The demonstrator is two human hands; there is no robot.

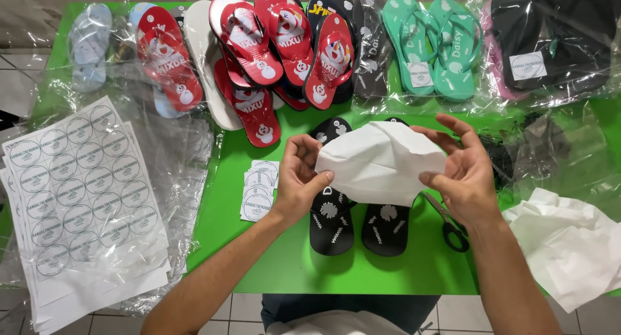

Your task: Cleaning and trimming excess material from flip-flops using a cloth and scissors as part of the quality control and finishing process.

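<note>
Holding a sheet of white tissue paper (381, 161) up over the green table (284, 270), the person has both hands closed on its edges: the left hand (299, 178) pinches the paper's nine o'clock side between thumb and curled fingers, and the right hand (462, 173) grips the three o'clock side, thumb under, fingers bent over the top. The paper is partly folded and bulges between them.

Directly beneath it, at the table's centre, lies a pair of black flip-flops (356, 222) with a white flower print, side by side, their toe ends hidden by the paper. They lie bare, so by my reckoning the wrapping of this pair is only starting: the paper is lifted and shaped, but nothing is around the sandals yet.

At nine o'clock from the pair sits a small stack of cut labels (259, 189), and farther out that way, sheets of round stickers (77, 186) on clear plastic. At three o'clock, scissors (449, 222) lie just beside the right sandal, with more loose white tissue (569, 244) at four o'clock near the table edge.

Along twelve o'clock runs the rest of the stock: red cartoon-print flip-flops (259, 56) heaped loose, teal flip-flops (433, 44) and dark ones (550, 37) already in clear bags with labels, which suggests several pairs are finished.
</note>
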